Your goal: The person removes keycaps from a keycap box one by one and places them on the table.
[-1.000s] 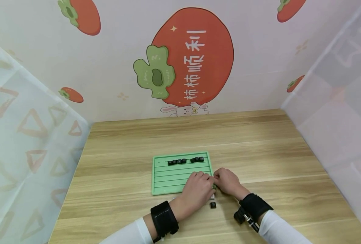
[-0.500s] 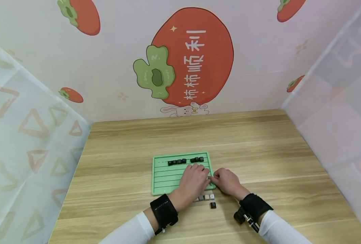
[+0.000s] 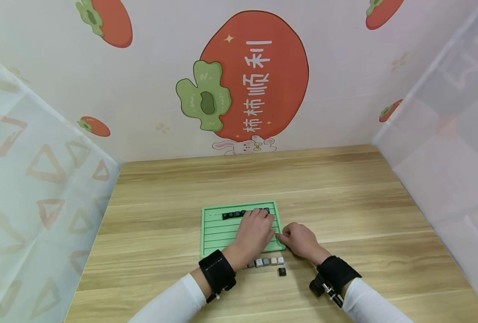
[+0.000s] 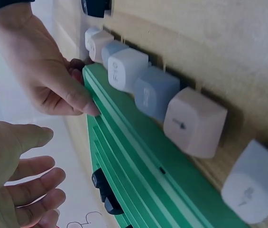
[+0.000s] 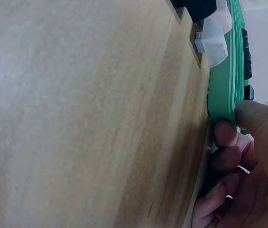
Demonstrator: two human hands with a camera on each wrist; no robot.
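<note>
A green ridged board [image 3: 212, 229] lies on the table, with a line of black keycaps [image 3: 237, 214] along its far groove. Over the right part of it is my left hand [image 3: 252, 235], fingers spread forward and overlapping some of the black caps in the head view. In the left wrist view that hand [image 4: 22, 175] shows loosely bent fingers with nothing between them. My right hand [image 3: 301, 240] pinches the board's near right corner. The right wrist view shows its thumb [image 5: 254, 114] on the rim and the other fingers curled low beside the green edge [image 5: 221, 95].
Before the board's near edge runs a row of white, grey and beige keycaps [image 3: 266, 261], partly covered by my left wrist. One black keycap [image 3: 282, 271] sits nearer to me. Wood tabletop [image 3: 162, 193] surrounds the board, with printed panels at the back and sides.
My left hand has moved from the board's near right corner away from me and slightly left, uncovering keycaps in the near row. The right hand stays at the corner.
</note>
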